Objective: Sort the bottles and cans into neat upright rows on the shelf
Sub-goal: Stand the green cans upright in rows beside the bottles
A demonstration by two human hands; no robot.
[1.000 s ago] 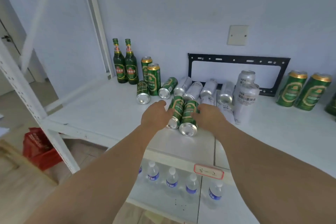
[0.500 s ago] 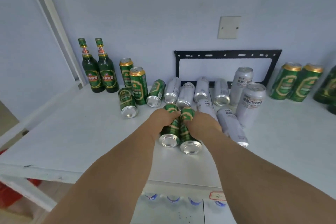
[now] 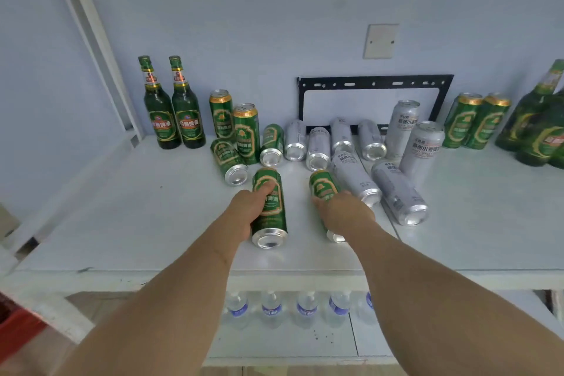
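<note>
Two green cans lie on the white shelf, slightly apart: left hand grips the left green can, right hand grips the right green can. Behind, toppled silver cans; two green bottles upright at back left.

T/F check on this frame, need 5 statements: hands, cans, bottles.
1. The left hand grips a green can lying on its side. True.
2. The right hand is empty. False: it grips a second green can.
3. The two green bottles at back left stand upright. True.
4. All silver cans stand upright. False: several silver cans lie on the shelf.
5. Water bottles stand on the level below. True.
</note>
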